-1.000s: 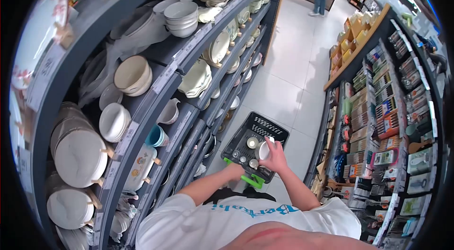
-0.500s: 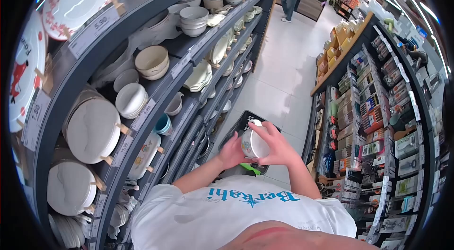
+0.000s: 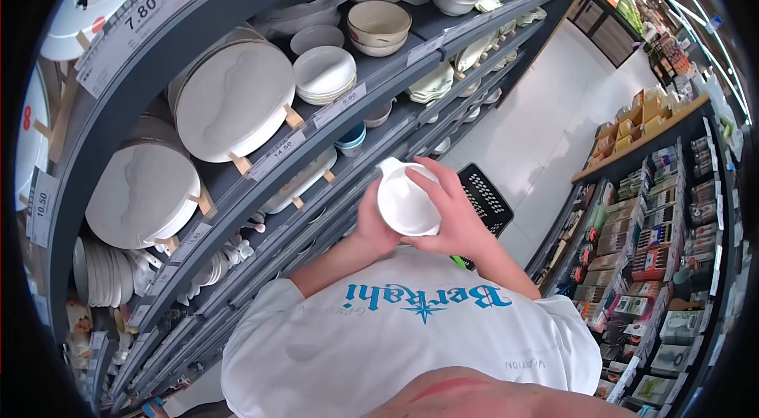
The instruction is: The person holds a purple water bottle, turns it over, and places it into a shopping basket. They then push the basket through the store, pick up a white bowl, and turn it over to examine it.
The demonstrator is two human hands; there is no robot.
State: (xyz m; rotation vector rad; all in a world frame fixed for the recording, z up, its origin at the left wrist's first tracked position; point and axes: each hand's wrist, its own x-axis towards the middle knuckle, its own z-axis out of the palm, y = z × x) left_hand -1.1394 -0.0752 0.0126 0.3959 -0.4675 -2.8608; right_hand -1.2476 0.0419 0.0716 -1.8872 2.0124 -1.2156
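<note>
Between both hands is a white bowl (image 3: 408,201) with small tab handles, its hollow inside turned up toward me. My left hand (image 3: 375,216) holds its left side, fingers mostly hidden. My right hand (image 3: 452,209) is wrapped round the right side, with fingers over the rim. Beyond the hands, the shelf holds a stack of small white bowls (image 3: 325,72), beige bowls (image 3: 379,27) and a blue cup (image 3: 351,137).
Long curved shelving (image 3: 237,205) with upright plates (image 3: 236,100) runs along the left. A black basket (image 3: 485,198) stands on the floor beyond my right hand. Packaged utensils hang on a rack (image 3: 648,236) at the right.
The view has turned toward the left shelf. The bowl has been tipped so its inside now faces up. The person in the far aisle is out of view.
</note>
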